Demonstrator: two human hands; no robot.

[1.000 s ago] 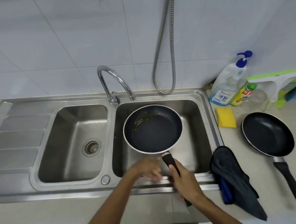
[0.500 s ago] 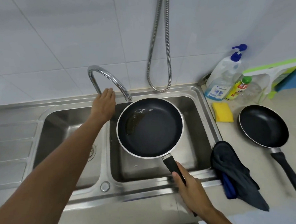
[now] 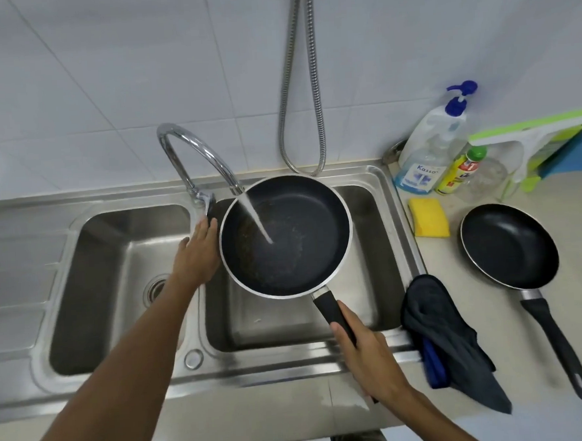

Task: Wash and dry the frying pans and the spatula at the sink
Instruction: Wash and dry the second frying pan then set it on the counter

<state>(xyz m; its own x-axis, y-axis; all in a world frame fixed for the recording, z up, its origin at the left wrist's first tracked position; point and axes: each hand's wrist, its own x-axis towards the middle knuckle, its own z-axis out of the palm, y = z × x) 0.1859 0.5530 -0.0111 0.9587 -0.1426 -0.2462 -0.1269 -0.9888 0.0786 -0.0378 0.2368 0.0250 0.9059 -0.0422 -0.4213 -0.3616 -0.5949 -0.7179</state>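
Note:
My right hand (image 3: pixel 373 358) grips the black handle of a dark frying pan (image 3: pixel 299 219) held over the right sink basin (image 3: pixel 367 209). Water runs from the curved tap (image 3: pixel 193 151) into the pan, which has brown residue on its left side. My left hand (image 3: pixel 196 256) reaches to the tap's lever at the base, fingers touching it. A second black frying pan (image 3: pixel 509 246) lies on the counter at the right, handle toward me. No spatula is in view.
A yellow sponge (image 3: pixel 429 222) lies right of the sink. A pump soap bottle (image 3: pixel 428 150) and a small yellow bottle (image 3: pixel 457 172) stand behind it. A dark cloth (image 3: pixel 447 340) hangs over the sink's right edge. The left basin (image 3: pixel 117 292) holds nothing.
My left hand went from near the pan handle up to the tap lever, and water now flows into the pan. The right hand kept its grip and moved the pan under the spout.

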